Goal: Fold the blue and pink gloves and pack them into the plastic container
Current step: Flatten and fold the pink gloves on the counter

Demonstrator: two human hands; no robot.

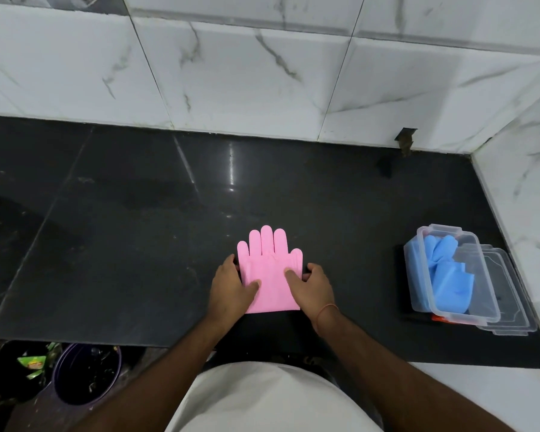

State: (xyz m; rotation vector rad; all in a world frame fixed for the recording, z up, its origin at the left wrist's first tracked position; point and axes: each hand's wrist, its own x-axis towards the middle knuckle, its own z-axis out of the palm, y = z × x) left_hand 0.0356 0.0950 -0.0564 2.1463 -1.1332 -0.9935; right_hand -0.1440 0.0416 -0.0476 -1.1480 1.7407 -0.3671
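A: Nearest the person, both hands were on the pink glove point(270, 269), which lay flat on the black bench point(122, 213), just ahead of the body.

B: Orientation of the glove?

A: Long axis ran away from the person: cuff edge nearest, the glove's fingertips pointing toward the tiled wall point(231, 73). The left hand point(229, 289) was at its left edge, the right hand point(312, 286) at its right edge; both equally near.

B: State of the fingers?

A: Neither hand clenched. Each thumb lay flat on top of the glove; the fingers point(229, 260) of the left hand curled at the left margin, those of the right hand at the right margin, near the glove's thumb. They appeared to pinch the side edges, thumbs above and fingers at or under the rim. Whether they were truly beneath the material could not be told.

B: So the fold?

A: Judged not yet made on this glove: it lay full length, all five digits showing. With the hands either side, a fold would likely go across the long axis, fingertips to cuff or the reverse.

B: And farther off?

A: To the right, well apart from the hands, the clear plastic container point(418, 263) sat tilted on its lid point(512, 294) by the side wall. Blue gloves point(449, 272) were already inside. The right hand was the nearer one for carrying the pink glove over.
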